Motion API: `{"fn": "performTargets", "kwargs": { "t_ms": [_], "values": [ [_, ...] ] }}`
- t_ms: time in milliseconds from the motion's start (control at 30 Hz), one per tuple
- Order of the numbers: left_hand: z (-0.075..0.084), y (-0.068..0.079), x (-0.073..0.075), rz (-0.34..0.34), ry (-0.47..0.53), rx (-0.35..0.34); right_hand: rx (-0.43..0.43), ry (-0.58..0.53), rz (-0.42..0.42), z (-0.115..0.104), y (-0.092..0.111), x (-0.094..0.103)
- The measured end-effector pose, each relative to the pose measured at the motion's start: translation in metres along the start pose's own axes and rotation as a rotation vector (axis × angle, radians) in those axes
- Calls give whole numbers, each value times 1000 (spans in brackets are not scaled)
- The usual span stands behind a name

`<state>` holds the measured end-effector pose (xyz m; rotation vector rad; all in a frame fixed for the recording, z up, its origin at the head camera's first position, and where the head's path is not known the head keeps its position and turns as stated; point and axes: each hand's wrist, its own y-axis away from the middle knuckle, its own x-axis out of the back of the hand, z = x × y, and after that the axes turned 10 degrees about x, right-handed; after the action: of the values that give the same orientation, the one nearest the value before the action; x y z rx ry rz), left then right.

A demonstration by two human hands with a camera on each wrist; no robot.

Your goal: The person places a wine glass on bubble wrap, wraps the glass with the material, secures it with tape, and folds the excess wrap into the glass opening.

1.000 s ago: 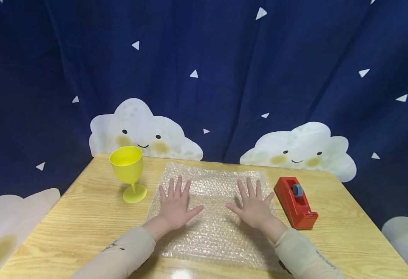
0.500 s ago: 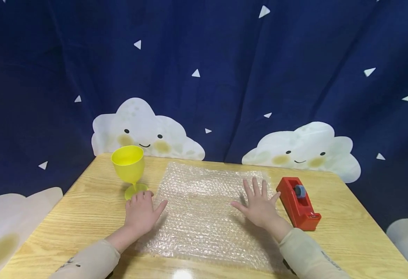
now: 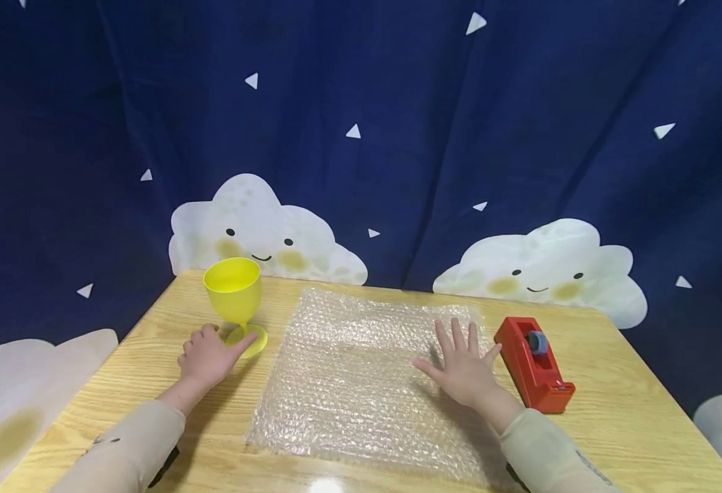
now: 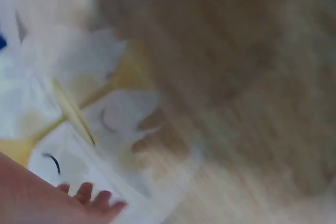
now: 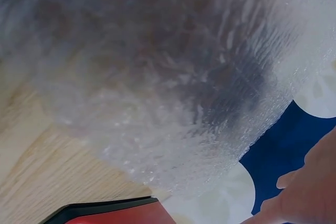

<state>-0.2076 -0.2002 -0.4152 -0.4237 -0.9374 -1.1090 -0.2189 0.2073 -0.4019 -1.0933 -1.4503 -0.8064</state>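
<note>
A yellow goblet (image 3: 233, 302) stands upright on the left of the table. Beside its foot is my left hand (image 3: 205, 357), fingers slightly bent and thumb overlapping the foot in the head view; nothing is in its grasp. In the left wrist view that hand (image 4: 58, 203) appears below the goblet's thin stem (image 4: 48, 128). A sheet of bubble wrap (image 3: 342, 383) lies flat at the table's middle. My right hand (image 3: 467, 373) is spread over its right part, casting a shadow on it. The right wrist view catches the wrap (image 5: 157, 156) and part of the right hand (image 5: 310, 195).
A red tape dispenser (image 3: 530, 363) with a blue-grey roll (image 3: 537, 342) sits right of the wrap, near the right hand's little finger. Behind the wooden table (image 3: 620, 418) hangs a dark blue curtain (image 3: 398, 137) printed with white clouds and triangles.
My left hand has left its place over the bubble wrap and moved left to the goblet's foot, its fingers less spread. The right hand stays spread over the wrap.
</note>
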Motion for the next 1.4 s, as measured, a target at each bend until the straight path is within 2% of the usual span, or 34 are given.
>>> {"fn": "performTargets", "kwargs": {
  "t_ms": [100, 167, 333, 433, 633, 900, 1067, 1267, 1400],
  "values": [
    [2, -10, 7, -19, 190, 18, -2, 4, 0, 3, 1, -1],
    [5, -15, 11, -16, 287, 4, -4, 12, 0, 5, 2, -2],
    [12, -18, 14, -10, 424, -88, -14, 17, -4, 11, 2, -4],
    [14, -19, 12, -13, 466, -123, -10, 3, -12, 15, 3, -4],
    [15, -19, 11, -8, 511, -125, 10, 6, -61, 23, 9, -5],
    [21, -11, 19, -18, 542, -109, -11, 9, -214, 37, 17, -8],
    [37, -1, 23, -29, 613, -135, -22, -5, -264, 41, 21, -13],
    [60, 22, 22, -81, 685, -203, -25, -14, -256, 38, 19, -13],
    [70, 31, 16, -118, 710, -249, -37, -16, -245, 38, 20, -14]
  ]
}}
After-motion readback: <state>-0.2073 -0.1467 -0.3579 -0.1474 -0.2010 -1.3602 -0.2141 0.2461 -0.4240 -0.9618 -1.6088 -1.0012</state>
